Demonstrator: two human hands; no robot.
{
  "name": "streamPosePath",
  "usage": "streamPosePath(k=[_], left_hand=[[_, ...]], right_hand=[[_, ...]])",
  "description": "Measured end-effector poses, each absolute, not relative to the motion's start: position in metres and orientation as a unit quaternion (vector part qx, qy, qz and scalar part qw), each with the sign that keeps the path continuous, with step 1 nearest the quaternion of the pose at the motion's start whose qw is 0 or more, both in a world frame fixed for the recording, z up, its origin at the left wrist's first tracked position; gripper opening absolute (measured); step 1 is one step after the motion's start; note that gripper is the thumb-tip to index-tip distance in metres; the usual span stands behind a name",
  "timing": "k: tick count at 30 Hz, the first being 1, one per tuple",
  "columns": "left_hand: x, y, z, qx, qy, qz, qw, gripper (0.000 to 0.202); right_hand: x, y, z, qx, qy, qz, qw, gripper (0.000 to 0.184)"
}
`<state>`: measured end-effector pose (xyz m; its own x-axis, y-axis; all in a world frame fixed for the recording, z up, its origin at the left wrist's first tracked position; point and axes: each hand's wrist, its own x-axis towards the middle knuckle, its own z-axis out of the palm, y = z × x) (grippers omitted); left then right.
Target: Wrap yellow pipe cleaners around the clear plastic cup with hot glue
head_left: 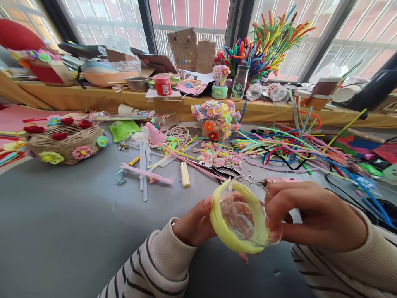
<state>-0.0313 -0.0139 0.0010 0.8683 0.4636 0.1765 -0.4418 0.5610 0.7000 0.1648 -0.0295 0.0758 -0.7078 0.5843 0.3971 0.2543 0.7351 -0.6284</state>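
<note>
A clear plastic cup is tilted between my hands, above the near part of the table. Fuzzy yellow pipe cleaner wraps in a thick band around one end of it. My left hand grips the banded side, thumb on the yellow, the other fingers behind the cup. On the opposite side my right hand is closed with thumb and fingertips at the cup's clear edge. Whether a pipe cleaner end is also in that pinch, I cannot tell. Just beyond the cup lie black-handled scissors, partly covered by it.
A yellow lighter and several glue sticks lie left of the cup. Loose pipe cleaners heap at the right. A flower-trimmed basket stands left; a small flower box sits near the ledge.
</note>
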Motion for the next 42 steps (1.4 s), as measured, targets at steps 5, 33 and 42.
streamPosePath(k=[5,33,42], left_hand=[[-0.03,-0.013,0.005,0.383,0.01,0.264,0.885,0.061],[-0.019,-0.008,0.005,0.408,0.218,0.533,0.709,0.052],[-0.015,-0.007,0.009,0.416,0.203,0.484,0.743,0.065]], right_hand=[[0.161,-0.036,0.08,-0.273,-0.89,0.224,0.287,0.006],[0.157,-0.027,0.059,-0.43,-0.773,0.319,0.34,0.017],[0.151,-0.023,0.055,-0.451,-0.712,0.382,0.379,0.019]])
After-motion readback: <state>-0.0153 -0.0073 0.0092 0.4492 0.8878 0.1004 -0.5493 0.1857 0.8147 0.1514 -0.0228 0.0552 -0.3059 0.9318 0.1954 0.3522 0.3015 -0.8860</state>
